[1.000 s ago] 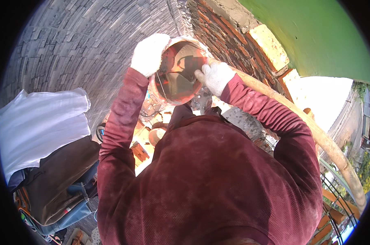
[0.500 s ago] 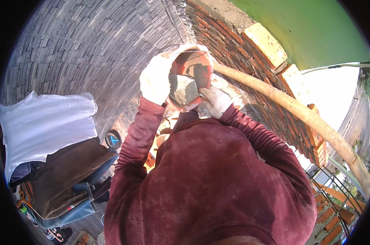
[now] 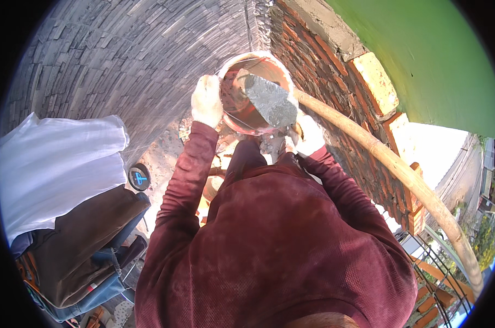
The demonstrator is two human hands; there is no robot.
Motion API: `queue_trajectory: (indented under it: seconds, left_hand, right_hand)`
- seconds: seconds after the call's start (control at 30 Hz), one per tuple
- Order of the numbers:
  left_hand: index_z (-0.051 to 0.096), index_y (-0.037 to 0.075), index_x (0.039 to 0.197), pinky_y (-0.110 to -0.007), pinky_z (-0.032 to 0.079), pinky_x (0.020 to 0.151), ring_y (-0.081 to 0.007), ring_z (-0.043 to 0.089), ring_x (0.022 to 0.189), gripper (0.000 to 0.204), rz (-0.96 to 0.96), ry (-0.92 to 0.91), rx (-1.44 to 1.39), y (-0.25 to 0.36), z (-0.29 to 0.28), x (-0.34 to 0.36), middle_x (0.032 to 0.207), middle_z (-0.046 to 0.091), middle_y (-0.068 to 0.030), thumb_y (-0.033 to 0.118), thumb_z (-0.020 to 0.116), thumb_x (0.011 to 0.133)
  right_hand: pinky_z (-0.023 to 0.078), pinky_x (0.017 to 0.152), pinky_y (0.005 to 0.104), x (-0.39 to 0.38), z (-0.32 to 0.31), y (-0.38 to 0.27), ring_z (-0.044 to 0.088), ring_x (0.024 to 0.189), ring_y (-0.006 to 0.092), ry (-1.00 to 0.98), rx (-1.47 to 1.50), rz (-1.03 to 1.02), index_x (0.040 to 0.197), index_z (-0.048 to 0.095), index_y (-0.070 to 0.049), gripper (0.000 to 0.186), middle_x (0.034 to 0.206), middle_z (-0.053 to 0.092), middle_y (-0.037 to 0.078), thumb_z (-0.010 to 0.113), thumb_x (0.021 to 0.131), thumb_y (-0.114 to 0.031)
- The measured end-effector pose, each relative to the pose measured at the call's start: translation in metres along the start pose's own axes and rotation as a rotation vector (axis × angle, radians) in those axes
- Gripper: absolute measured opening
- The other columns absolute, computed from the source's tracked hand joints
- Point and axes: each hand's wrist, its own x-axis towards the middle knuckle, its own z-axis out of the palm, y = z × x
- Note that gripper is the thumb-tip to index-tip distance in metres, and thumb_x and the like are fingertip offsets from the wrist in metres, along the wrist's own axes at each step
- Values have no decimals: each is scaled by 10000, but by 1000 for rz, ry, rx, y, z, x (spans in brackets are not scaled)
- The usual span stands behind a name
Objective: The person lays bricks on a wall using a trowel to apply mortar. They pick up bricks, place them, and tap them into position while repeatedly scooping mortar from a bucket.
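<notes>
A round bucket (image 3: 234,95), reddish and smeared inside, is in front of my body at the upper middle. My left hand (image 3: 207,103), in a pale glove, is closed on the bucket's left rim. On the other side my right hand (image 3: 310,136), also gloved, is wrapped round the handle of a trowel (image 3: 274,103). The trowel's grey, mortar-smeared blade lies across the bucket's mouth, its narrow end toward the far left. Most of the handle is hidden by the fingers, and bright sun washes out both gloves.
A bamboo pole (image 3: 368,141) slants from beside the bucket to the right, along a rough brick wall (image 3: 335,82). Grey stone-patterned wall (image 3: 132,60) rises at the left. A white shirt (image 3: 61,164) and dark trousers (image 3: 83,246) hang at the left; metal bars (image 3: 441,273) stand lower right.
The trowel blade has moved up and right from low inside the bucket to across its mouth. My right hand has shifted right, and the bucket's opening shows wider.
</notes>
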Motion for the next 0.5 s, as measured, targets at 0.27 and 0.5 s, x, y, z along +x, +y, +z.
queue_trajectory:
  seconds: [0.27,0.5]
  left_hand:
    - [607,-12,1119,-378,501,829,-204,607,905,477,-226,-17,-227,-105,-5,15,1001,656,-121,427,426,1078]
    - [553,-58,1311,-380,518,916,-217,625,1057,568,-342,32,-260,-176,-21,9,1182,648,-164,449,450,1075]
  right_hand:
    - [508,886,472,-15,-9,-2,616,1015,400,67,-158,233,1233,634,-73,386,1093,637,194,670,866,-185]
    - [525,715,416,-143,-59,-8,637,824,358,222,-193,551,1113,651,-79,226,908,617,155,645,887,-83]
